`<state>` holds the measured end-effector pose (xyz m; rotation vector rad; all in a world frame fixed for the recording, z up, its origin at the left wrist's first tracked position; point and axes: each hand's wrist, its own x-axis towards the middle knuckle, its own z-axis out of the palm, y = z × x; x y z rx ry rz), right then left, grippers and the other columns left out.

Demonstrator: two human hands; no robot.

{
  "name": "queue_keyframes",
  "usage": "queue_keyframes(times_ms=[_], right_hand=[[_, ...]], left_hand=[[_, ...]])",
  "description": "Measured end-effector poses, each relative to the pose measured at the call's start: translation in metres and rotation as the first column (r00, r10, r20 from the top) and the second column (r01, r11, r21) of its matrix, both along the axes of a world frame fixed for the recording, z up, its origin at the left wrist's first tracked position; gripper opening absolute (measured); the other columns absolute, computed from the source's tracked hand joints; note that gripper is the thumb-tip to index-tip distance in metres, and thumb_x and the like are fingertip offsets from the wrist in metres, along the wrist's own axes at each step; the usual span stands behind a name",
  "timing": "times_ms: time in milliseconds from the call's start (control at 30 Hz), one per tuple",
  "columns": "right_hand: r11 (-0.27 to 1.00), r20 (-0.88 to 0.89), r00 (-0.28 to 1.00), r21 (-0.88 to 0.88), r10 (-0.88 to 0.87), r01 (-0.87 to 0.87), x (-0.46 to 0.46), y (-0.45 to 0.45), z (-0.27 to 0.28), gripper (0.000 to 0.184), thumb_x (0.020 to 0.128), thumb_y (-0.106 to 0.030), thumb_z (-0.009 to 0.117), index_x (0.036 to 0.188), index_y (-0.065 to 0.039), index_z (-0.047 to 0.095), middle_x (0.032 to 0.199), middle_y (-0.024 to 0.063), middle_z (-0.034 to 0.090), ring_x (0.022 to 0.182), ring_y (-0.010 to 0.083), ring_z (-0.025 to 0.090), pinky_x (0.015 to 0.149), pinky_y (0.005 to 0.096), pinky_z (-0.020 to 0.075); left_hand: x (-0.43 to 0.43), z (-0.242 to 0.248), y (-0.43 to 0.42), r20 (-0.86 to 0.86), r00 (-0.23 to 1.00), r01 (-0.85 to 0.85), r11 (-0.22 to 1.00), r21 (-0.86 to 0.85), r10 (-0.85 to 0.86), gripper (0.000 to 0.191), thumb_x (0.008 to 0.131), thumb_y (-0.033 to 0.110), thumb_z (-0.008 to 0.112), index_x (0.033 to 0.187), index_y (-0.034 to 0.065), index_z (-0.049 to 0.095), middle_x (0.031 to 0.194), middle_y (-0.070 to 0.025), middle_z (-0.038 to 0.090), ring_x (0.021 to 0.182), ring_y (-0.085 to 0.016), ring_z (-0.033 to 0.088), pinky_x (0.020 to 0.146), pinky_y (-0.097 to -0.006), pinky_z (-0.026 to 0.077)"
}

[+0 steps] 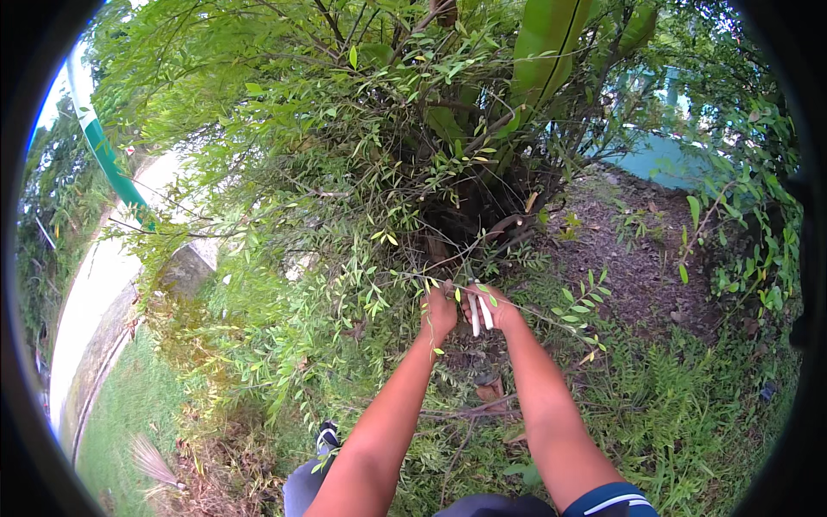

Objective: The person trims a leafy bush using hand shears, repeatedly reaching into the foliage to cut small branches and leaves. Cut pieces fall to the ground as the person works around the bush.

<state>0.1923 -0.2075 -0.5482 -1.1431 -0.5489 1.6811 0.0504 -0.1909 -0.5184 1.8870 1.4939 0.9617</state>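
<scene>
A leafy shrub (362,161) with thin, tangled branches stands before me. At its lower front, my right hand (492,307) is closed around the pale handles of a hand pruner (479,313); foliage largely hides the tool's head. Close beside it on the left, my left hand (440,310) is at a thin leafy branch (530,309), fingers bent; leaves cover the fingertips, so its grip cannot be made out. The branch crosses in front of both hands and reaches out to the right. Above them are dark stems and a few cut stubs.
A broom-like bundle of dry stalks (154,462) lies on grass at the lower left, near brown cuttings (226,478). A concrete kerb (103,388) borders a bright path. Behind the shrub at right is a turquoise wall (646,158). Fallen twigs (471,410) lie below my hands.
</scene>
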Motion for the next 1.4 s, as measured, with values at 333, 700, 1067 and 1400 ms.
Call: queue_keyframes(times_ms=[333, 700, 1067, 1400], right_hand=[[0.963, 0.151, 0.972, -0.173, -0.183, 0.208, 0.071, -0.105, -0.026, 0.022, 0.075, -0.028, 0.061, 0.082, -0.008, 0.055, 0.065, 0.0042, 0.054, 0.052, 0.0177, 0.054, 0.048, 0.035, 0.0468], [0.976, 0.881, 0.453, 0.044, -0.139, 0.214, 0.118, -0.163, 0.111, 0.031, 0.064, -0.03, 0.068, 0.07, -0.001, 0.058, 0.062, 0.0077, 0.056, 0.053, 0.0172, 0.052, 0.051, 0.0319, 0.0395], [0.976, 0.946, 0.319, -0.013, -0.058, 0.217, 0.137, -0.217, 0.125, 0.033, 0.06, -0.034, 0.069, 0.065, -0.002, 0.061, 0.07, 0.017, 0.062, 0.067, 0.0289, 0.061, 0.066, 0.0388, 0.0466], [0.988, 0.984, -0.091, 0.155, -0.153, 0.005, 0.105, -0.159, 0.161, 0.055, 0.06, -0.036, 0.069, 0.102, -0.002, 0.059, 0.101, 0.0209, 0.062, 0.095, 0.0341, 0.059, 0.085, 0.0424, 0.0453]], left_hand=[[0.011, 0.057, -0.071, -0.272, 0.929, 0.312, 0.926, 0.21, -0.251, 0.051, 0.069, 0.003, 0.063, 0.117, 0.0044, 0.045, 0.11, -0.019, 0.052, 0.098, -0.039, 0.052, 0.079, -0.0457, 0.045], [0.13, 0.224, -0.059, -0.298, 0.92, 0.372, 0.331, 0.867, -0.254, 0.04, 0.078, 0.007, 0.049, 0.118, 0.0022, 0.045, 0.115, -0.0161, 0.049, 0.103, -0.032, 0.049, 0.084, -0.0415, 0.04], [0.126, 0.139, -0.015, -0.809, 0.565, 0.72, 0.578, 0.385, -0.164, 0.014, 0.084, 0.014, 0.043, 0.091, 0.0102, 0.055, 0.09, -0.0092, 0.063, 0.084, -0.022, 0.062, 0.08, -0.0387, 0.036], [0.041, 0.099, -0.082, -0.134, 0.907, 0.361, 0.573, 0.735, -0.399, 0.017, 0.078, 0.002, 0.057, 0.094, 0.0056, 0.055, 0.094, -0.0106, 0.054, 0.104, -0.031, 0.051, 0.089, -0.0433, 0.036]])
